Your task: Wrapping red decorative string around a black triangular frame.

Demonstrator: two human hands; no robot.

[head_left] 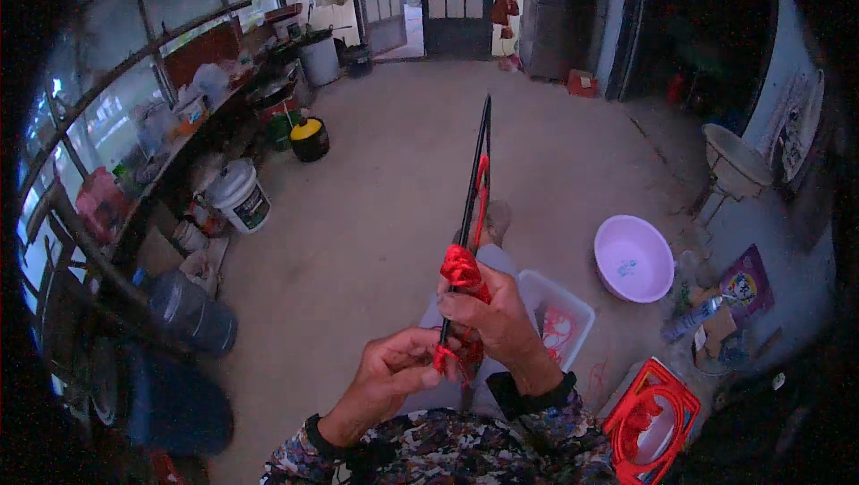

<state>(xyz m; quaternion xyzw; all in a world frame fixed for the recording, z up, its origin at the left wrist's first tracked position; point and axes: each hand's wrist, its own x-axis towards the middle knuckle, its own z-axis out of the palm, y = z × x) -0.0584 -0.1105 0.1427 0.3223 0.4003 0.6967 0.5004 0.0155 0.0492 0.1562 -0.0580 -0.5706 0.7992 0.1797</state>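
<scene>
A long, thin black rod [472,185] slants up and away in front of me, with a second dark strip close beside it. Thick red cord [459,267] is bunched around its lower part, and a red strand runs up towards the tip. My right hand [512,324] is closed around the rod and the bunched cord. Below it, my left hand [391,373] pinches red cord at the rod's near end; its fingertips are partly hidden. Beyond my right wrist stands a translucent white tub [583,322] with loose red cord inside.
A red cord-covered frame [682,391] lies at lower right. Further off are a lilac basin [633,258], a spray can [696,317] and a washbasin on a stand [735,161]. Along the left are a lidded white bucket [240,196], a water jug [192,310] and a cluttered bench.
</scene>
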